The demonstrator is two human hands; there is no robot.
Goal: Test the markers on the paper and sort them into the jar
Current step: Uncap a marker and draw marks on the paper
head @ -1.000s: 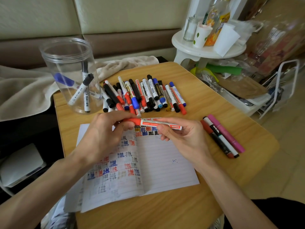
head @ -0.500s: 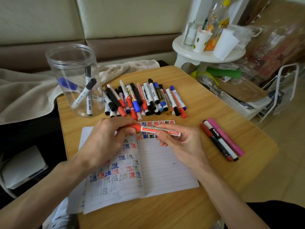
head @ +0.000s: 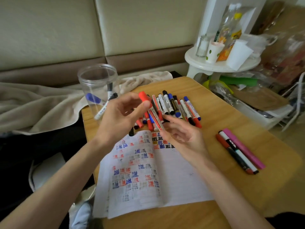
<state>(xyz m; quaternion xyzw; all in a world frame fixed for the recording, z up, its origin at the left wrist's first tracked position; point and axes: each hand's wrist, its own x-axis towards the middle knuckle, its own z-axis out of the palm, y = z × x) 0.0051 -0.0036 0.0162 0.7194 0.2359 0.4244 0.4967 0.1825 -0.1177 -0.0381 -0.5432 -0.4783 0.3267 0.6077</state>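
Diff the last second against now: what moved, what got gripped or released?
The red marker went from level, held at both ends over the notebook, to steeply tilted, cap end up and away. The left hand lifted with the cap end; the right hand keeps the lower end, fingers looser. Nothing let go. Jar, marker pile and three side markers unchanged.

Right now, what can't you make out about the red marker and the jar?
- Red marker, head view: motion blur and the right hand hide whether it is gripped and whether its cap is off.
- Left hand pinches something red: cap alone or attached, unclear.
- Jar: glare and the left hand's fingers hide its base, so the marker count is uncertain.
- Notebook marks: too blurred to read.
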